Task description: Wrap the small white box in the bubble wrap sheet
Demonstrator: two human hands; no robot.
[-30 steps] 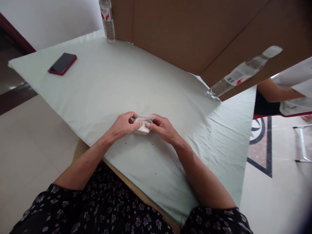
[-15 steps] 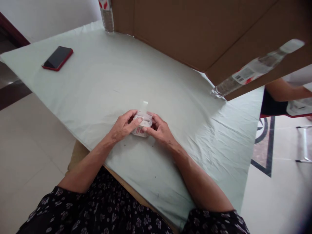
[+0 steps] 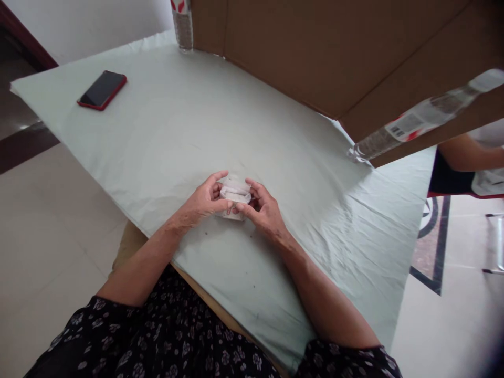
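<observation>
Between my hands is a small white, partly see-through packet [image 3: 235, 195] with red print on its near side. Its top looks open, with a pale, clear flap at the far side. My left hand [image 3: 201, 200] holds it from the left, thumb on the near face and fingers curled behind. From the right, my right hand [image 3: 266, 208] grips it, thumb on the near face close to the left thumb. The packet is at the table surface; some fingertips and what is inside are hidden.
A pale green cloth [image 3: 157, 131] covers the table. A phone in a red case [image 3: 102, 90] lies at the far left. Behind stands a large cardboard panel [image 3: 299, 58] with a plastic bottle [image 3: 423, 115] against its right side and another bottle [image 3: 183, 29] at left. Another person's arm [image 3: 468, 152] shows at right.
My left thumb has moved from the packet's top down to its near face. The clear flap stands up less. The whole view has shifted slightly.
</observation>
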